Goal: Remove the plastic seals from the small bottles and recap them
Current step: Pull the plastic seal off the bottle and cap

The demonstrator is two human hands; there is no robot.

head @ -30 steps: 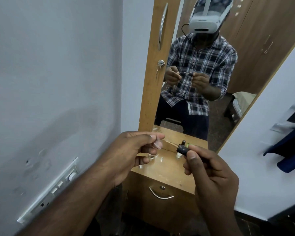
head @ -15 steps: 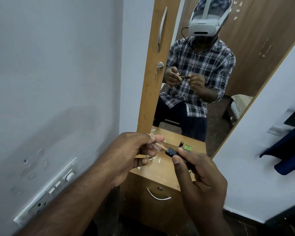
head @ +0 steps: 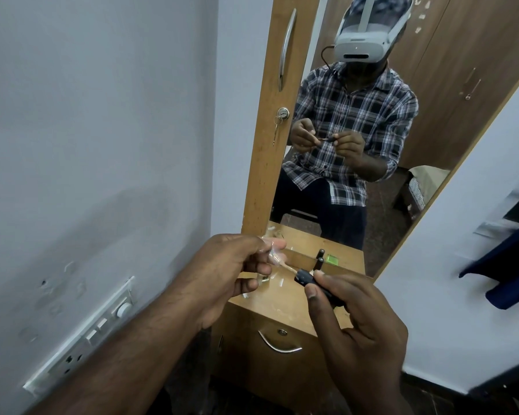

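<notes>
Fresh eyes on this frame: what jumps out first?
The two hands at centre: the left hand pinches a crumpled clear plastic seal, stretched to a small black bottle held in the right hand. Behind them, a tall mirror shows the person in a checked shirt and a white headset. Below, a wooden cabinet top carries another small dark bottle beside a green item.

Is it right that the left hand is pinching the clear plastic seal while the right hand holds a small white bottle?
Not quite. In the head view the bottle in the right hand is black, not white. The left hand does pinch the clear plastic seal.
</notes>
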